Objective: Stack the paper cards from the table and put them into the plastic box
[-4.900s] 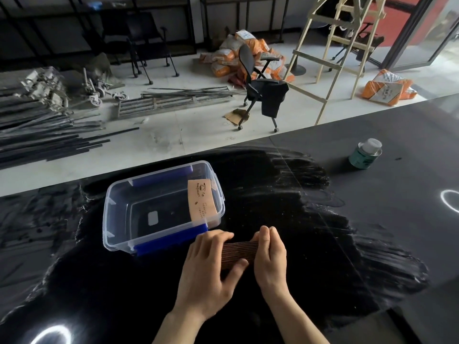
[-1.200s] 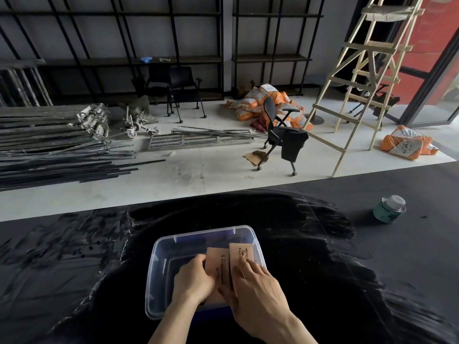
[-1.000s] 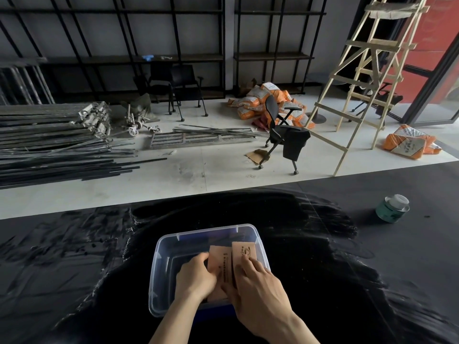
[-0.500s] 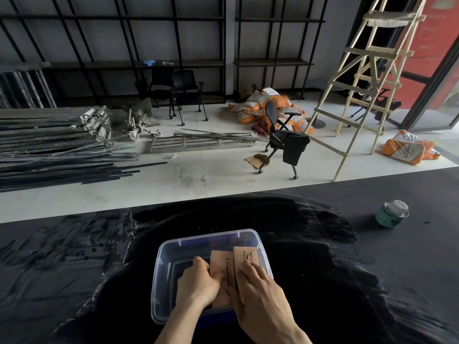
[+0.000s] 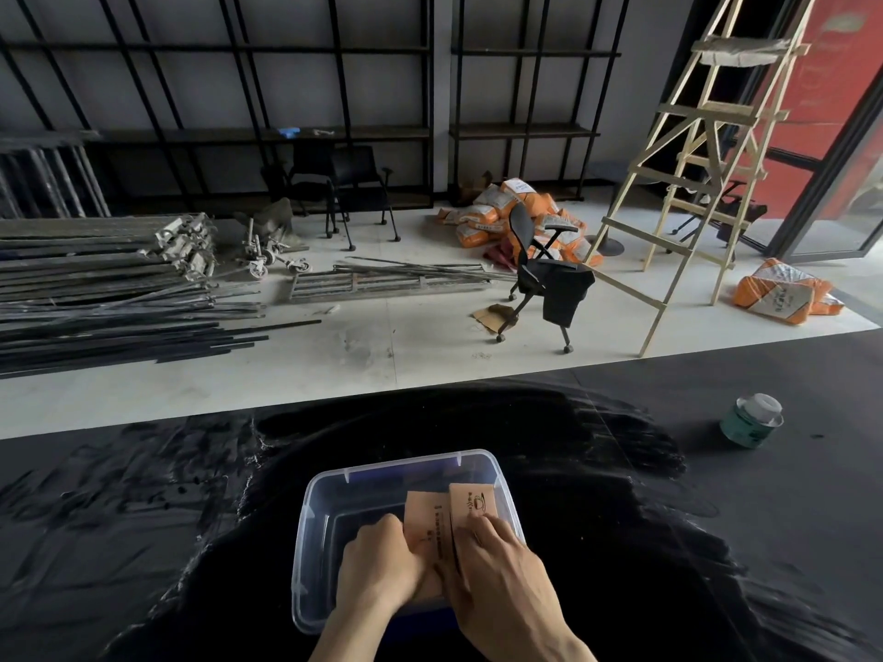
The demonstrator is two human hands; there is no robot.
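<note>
Glossy black counter (image 5: 621, 542), cluttered workshop floor behind. Left hand (image 5: 382, 568) and right hand (image 5: 501, 573) both grip closed on the paper cards (image 5: 430, 518), held upright between them inside the clear plastic box (image 5: 317, 532), toward its right side. Green can (image 5: 752, 421) sits far right.

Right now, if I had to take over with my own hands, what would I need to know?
Left hand: in the plastic box, pressing on the paper cards.
Right hand: in the box too, holding the cards' right side.
The cards stand at the box's right end.
Done: no cards show on the table.
Left: settle the cards, let go, lift both hands out.
</note>
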